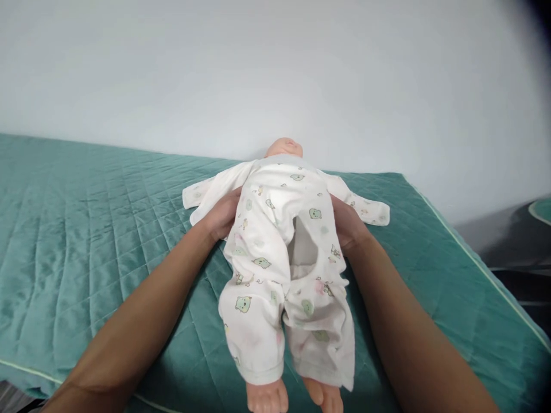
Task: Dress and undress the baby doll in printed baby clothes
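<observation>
A baby doll point(284, 147) lies on its back, its head farthest from me and its bare feet at the near edge. It wears a white top point(371, 210) with the sleeves spread out, and white trousers point(258, 321) printed with green animals, which have an open gap at the crotch. My left hand point(224, 215) is against the doll's left-hand side in view, at the waist. My right hand point(346, 222) is at the opposite side of the waist. The fingers of both hands are hidden by the clothing and the doll's body.
A green quilted cover point(107, 229) with pale piping lies under the doll. Behind it rises a plain light wall point(275, 69). At the far right, past the cover's edge, a rounded green item point(541, 210) shows beside a dark area.
</observation>
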Motion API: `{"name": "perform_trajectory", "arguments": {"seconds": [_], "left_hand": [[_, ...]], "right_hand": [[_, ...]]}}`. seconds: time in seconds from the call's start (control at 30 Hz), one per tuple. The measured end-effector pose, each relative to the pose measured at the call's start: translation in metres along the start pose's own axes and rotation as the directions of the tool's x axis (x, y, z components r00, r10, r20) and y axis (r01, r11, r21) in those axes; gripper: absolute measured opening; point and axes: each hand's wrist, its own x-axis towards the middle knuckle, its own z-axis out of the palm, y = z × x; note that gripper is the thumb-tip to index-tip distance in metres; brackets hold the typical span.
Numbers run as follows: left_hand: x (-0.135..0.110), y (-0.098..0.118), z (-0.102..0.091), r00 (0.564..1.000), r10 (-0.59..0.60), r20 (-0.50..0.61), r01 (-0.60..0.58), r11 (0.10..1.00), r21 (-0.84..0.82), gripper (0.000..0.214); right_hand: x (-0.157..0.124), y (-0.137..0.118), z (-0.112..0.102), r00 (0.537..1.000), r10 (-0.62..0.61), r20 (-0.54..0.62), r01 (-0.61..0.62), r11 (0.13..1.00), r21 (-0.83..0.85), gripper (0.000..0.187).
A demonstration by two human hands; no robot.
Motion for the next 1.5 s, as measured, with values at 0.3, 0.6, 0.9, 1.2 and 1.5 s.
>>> {"name": "perform_trajectory", "arguments": {"seconds": [0.3,0.6,0.9,1.2,1.5], "left_hand": [[0.008,-0.005,-0.008,0.996,0.039,0.080,-0.049,0.990,0.131,0.040],[0.010,-0.006,-0.013,0.989,-0.071,0.129,0.048,0.984,0.171,0.042],[0.009,-0.006,-0.013,0.998,-0.062,0.028,0.054,0.975,0.217,0.025],[0.019,-0.010,-0.017,1.000,-0.013,0.011,0.011,0.990,0.139,0.022],[0.012,-0.008,-0.004,1.000,0.011,0.006,-0.011,0.994,0.108,0.028]], "right_hand": [[-0.002,-0.001,-0.007,0.983,0.028,0.183,-0.059,0.985,0.163,0.044],[-0.002,-0.007,-0.001,0.990,0.070,0.122,-0.059,0.994,-0.093,0.045],[-0.005,-0.003,0.001,0.993,-0.017,0.118,0.027,0.996,-0.080,0.033],[-0.007,-0.002,0.009,0.993,-0.094,-0.070,0.079,0.977,-0.200,0.030],[0.005,-0.001,0.000,0.979,-0.194,-0.057,0.136,0.839,-0.527,0.028]]}}
